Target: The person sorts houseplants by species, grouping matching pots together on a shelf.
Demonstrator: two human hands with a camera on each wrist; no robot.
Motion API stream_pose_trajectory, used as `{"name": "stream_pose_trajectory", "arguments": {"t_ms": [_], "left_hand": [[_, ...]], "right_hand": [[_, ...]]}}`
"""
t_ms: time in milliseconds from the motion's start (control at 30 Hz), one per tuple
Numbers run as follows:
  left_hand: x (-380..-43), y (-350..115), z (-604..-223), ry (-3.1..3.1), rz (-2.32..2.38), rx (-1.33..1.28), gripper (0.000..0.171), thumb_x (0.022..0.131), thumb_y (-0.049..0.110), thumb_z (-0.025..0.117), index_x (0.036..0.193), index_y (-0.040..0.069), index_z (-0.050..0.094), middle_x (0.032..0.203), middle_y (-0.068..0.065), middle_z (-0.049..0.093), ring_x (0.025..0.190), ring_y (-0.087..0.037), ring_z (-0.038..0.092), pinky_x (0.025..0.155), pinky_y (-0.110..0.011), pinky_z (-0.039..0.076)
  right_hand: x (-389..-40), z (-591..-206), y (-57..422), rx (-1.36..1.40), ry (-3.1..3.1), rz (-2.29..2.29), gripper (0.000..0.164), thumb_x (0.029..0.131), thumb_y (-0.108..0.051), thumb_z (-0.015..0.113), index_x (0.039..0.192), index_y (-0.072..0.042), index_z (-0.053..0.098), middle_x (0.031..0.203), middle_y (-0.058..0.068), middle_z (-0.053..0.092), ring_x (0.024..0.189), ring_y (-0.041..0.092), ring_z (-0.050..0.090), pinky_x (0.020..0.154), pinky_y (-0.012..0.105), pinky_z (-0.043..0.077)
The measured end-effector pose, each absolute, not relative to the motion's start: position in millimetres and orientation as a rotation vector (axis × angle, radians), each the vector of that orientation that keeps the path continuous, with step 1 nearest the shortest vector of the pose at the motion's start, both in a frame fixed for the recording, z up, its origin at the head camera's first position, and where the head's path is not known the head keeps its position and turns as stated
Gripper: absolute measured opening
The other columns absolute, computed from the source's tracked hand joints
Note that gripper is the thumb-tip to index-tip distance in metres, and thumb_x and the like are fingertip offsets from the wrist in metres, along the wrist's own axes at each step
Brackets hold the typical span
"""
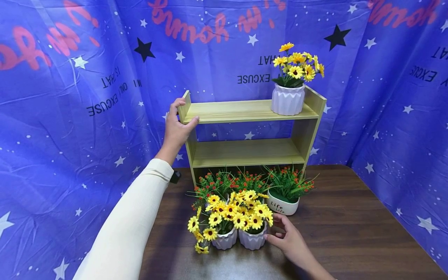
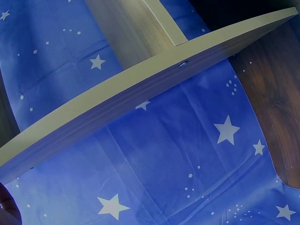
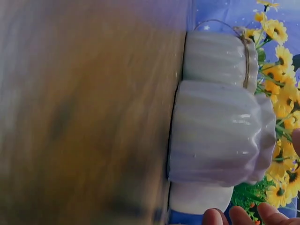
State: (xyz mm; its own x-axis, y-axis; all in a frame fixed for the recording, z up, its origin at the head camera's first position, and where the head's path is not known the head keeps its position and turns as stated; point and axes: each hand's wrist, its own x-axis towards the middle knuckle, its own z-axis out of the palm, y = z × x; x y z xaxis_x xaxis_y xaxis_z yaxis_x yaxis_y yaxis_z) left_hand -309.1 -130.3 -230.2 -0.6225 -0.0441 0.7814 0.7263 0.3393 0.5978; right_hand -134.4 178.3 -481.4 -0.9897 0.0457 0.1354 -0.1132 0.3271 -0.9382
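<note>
My left hand (image 1: pixel 177 130) grips the left side panel of a two-tier wooden shelf (image 1: pixel 232 111), thumb on the front and fingers round the outer side. In the left wrist view the panel (image 2: pixel 136 77) runs diagonally, with a bit of the hand at the lower left corner. My right hand (image 1: pixel 290 239) is at the right side of a white fluted pot (image 1: pixel 252 240) of yellow daisies, its thumb and fingers spread apart. The right wrist view shows that pot (image 3: pixel 215 133) large, with fingertips (image 3: pixel 239 215) below it. A second daisy pot (image 1: pixel 225 239) stands just left of it.
Another pot of yellow daisies (image 1: pixel 288 100) sits on the shelf's top board, at the right. Behind the front pots are red-flowered plants, one in a white oval pot (image 1: pixel 283 205) with lettering. A blue star-patterned curtain (image 1: pixel 217 46) hangs behind the dark wooden table (image 1: pixel 357 233).
</note>
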Motion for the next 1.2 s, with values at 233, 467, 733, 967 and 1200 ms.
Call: {"name": "stream_pose_trajectory", "arguments": {"t_ms": [233, 467, 733, 967, 1200], "left_hand": [[-309, -130, -230, -1.884, -1.351, -0.593, 0.050, 0.080, -0.005, 0.075, 0.121, -0.010, 0.047, 0.144, -0.024, 0.046, 0.130, -0.036, 0.045, 0.108, -0.032, 0.032], [-309, -130, -230, -1.890, -1.350, -0.586, 0.049, 0.081, -0.005, 0.074, 0.122, -0.009, 0.047, 0.144, -0.023, 0.046, 0.129, -0.036, 0.045, 0.108, -0.035, 0.033], [-307, -131, -229, -1.890, -1.355, -0.593, 0.049, 0.081, -0.005, 0.074, 0.122, -0.010, 0.047, 0.144, -0.021, 0.047, 0.128, -0.036, 0.046, 0.106, -0.035, 0.034], [-307, -130, -230, -1.890, -1.355, -0.598, 0.049, 0.081, -0.004, 0.074, 0.121, -0.009, 0.047, 0.143, -0.020, 0.048, 0.129, -0.034, 0.045, 0.107, -0.033, 0.033], [-327, -135, -238, -1.884, -1.368, -0.588, 0.053, 0.080, 0.000, 0.077, 0.123, -0.006, 0.047, 0.144, -0.016, 0.048, 0.130, -0.027, 0.046, 0.108, -0.032, 0.033]], "right_hand": [[-132, -485, 170, 0.137, -2.499, 1.823, 0.067, 0.074, -0.009, 0.086, 0.131, 0.000, 0.051, 0.124, 0.020, 0.061, 0.112, 0.035, 0.060, 0.085, 0.037, 0.054], [-132, -489, 165, 0.132, -2.504, 1.805, 0.073, 0.071, -0.008, 0.087, 0.134, 0.001, 0.049, 0.122, 0.021, 0.063, 0.111, 0.034, 0.061, 0.085, 0.035, 0.054], [-134, -491, 158, 0.135, -2.492, 1.802, 0.082, 0.068, -0.007, 0.088, 0.138, 0.001, 0.046, 0.125, 0.021, 0.061, 0.110, 0.032, 0.060, 0.083, 0.035, 0.055], [-135, -493, 152, 0.079, -2.480, 1.797, 0.086, 0.067, -0.008, 0.089, 0.140, 0.001, 0.044, 0.129, 0.021, 0.058, 0.112, 0.030, 0.059, 0.082, 0.029, 0.054], [-135, -492, 150, 0.002, -2.569, 1.604, 0.087, 0.064, -0.018, 0.092, 0.134, 0.002, 0.045, 0.127, 0.024, 0.059, 0.114, 0.035, 0.058, 0.097, 0.048, 0.046]]}}
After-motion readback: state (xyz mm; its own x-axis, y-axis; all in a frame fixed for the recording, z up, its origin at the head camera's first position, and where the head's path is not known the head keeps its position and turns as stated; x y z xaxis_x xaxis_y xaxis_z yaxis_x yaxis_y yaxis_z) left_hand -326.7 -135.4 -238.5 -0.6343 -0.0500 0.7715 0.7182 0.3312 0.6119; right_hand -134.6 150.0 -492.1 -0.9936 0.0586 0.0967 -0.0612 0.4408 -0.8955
